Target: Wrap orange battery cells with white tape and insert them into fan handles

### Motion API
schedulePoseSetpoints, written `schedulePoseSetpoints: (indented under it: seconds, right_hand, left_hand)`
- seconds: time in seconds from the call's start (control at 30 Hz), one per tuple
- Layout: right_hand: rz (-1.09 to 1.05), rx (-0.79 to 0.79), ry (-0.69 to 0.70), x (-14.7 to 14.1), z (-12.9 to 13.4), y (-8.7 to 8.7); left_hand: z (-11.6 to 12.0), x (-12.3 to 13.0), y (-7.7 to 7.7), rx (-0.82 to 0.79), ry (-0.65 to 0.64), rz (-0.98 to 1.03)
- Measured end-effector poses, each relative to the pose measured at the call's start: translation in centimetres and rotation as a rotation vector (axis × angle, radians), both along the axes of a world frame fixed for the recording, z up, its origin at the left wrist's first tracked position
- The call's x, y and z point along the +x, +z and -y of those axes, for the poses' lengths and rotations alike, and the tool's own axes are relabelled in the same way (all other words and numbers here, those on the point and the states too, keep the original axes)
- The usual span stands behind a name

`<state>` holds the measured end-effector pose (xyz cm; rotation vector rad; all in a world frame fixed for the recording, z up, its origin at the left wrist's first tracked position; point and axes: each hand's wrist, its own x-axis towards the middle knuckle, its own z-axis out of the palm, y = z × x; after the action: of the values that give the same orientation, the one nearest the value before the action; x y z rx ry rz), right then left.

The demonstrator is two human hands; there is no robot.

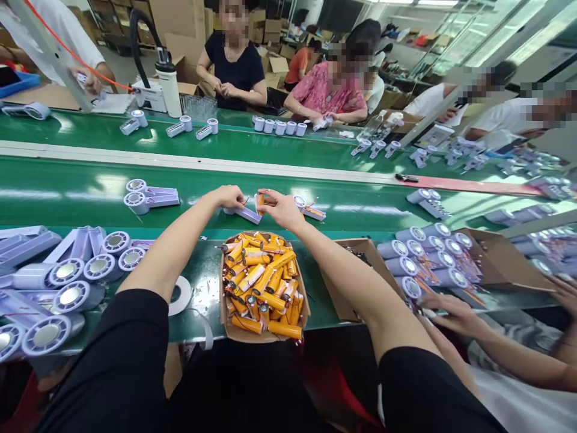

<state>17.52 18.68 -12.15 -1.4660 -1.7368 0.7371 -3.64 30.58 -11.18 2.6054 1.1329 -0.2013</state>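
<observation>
Over the green belt, my left hand point(229, 197) has its fingers closed at the head end of a lavender fan housing point(247, 214). Close beside it on the right, my right hand point(280, 207) grips an orange battery point(260, 203) between thumb and fingers, above the handle of that housing. Another housing with an orange battery in its handle point(314, 212) lies just right of my right hand, partly hidden by it. Below both hands stands a cardboard box point(224, 288) heaped with orange wired batteries point(264, 282).
Lavender housings point(72, 272) pile up at left, beside a white tape roll point(181, 296). Two housings point(151, 197) lie on the belt. More housings point(428, 252) and a cardboard box point(336, 282) are at right, near a co-worker's hands point(455, 313). People sit across the belt.
</observation>
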Motion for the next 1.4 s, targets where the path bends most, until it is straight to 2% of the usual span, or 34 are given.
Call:
schedulePoseSetpoints:
  seconds: [0.13, 0.33, 0.5, 0.7, 0.8, 0.87, 0.93, 1.03, 1.1, 1.17, 1.27, 1.33, 1.4]
  right_hand:
    - [0.456, -0.037, 0.024, -0.5, -0.1, -0.6]
    - [0.769, -0.117, 0.063, -1.4, -0.2, -0.1]
    - [0.931, -0.173, 0.148, -2.0, -0.8, 0.2]
    - [0.993, -0.245, 0.208, -3.3, -1.6, 0.1]
    - [0.953, -0.255, 0.187, -1.6, -1.8, 1.4]
    - [0.920, -0.247, 0.069, 1.1, -1.3, 2.8]
    - [0.913, -0.268, -0.118, 4.6, -0.2, 4.0]
    - [0.928, -0.384, -0.323, 9.0, 2.1, 4.6]
    - [0.909, -0.446, -0.380, 10.5, 3.3, 4.2]
    - [0.867, -0.460, -0.407, 10.9, 4.0, 3.7]
    - [0.778, -0.426, -0.425, 11.1, 4.6, 4.0]
    - [0.710, -0.391, -0.408, 11.7, 5.5, 4.6]
    - [0.473, -0.297, -0.353, 12.4, 7.4, 5.1]
  left_hand:
    - [0.6, 0.3, -0.8, 0.040, 0.057, 0.083]
    - [1.4, 1.8, -1.7, 0.042, 0.097, 0.126]
    - [1.6, 2.5, -2.1, 0.030, 0.135, 0.151]
    - [1.9, 3.3, -2.1, 0.033, 0.169, 0.166]
    - [2.1, 3.7, -1.4, 0.052, 0.192, 0.164]
    - [2.5, 3.5, -0.6, 0.069, 0.203, 0.172]
    - [3.3, 2.9, 0.5, 0.093, 0.203, 0.189]
    - [6.3, 1.4, 2.4, 0.172, 0.181, 0.275]
    - [9.6, 0.0, 3.6, 0.227, 0.148, 0.384]
    - [14.0, -2.1, 4.2, 0.253, 0.102, 0.499]
    - [20.8, -7.6, 3.4, 0.300, 0.090, 0.619]
    - [24.7, -12.7, 1.8, 0.374, 0.152, 0.646]
    - [27.6, -18.0, 0.0, 0.418, 0.212, 0.596]
